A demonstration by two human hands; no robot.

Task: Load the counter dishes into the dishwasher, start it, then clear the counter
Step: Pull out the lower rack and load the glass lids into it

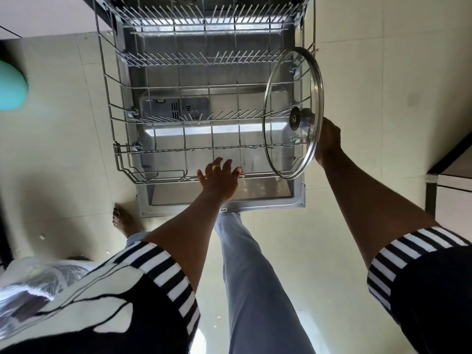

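The dishwasher door lies open and flat below me. The lower wire rack is pulled out over it and holds nothing but tines. My left hand rests on the rack's front rail, fingers curled over the wire. My right hand holds a round glass pan lid by its knob, on edge, over the rack's right side. The lid's lower rim sits near the rack's front right corner; whether it touches the wires I cannot tell.
An upper rack shows at the top of the view. Pale floor tiles surround the dishwasher. My legs and a bare foot stand at the door's front edge. A teal round object is at far left. A dark cabinet edge is at right.
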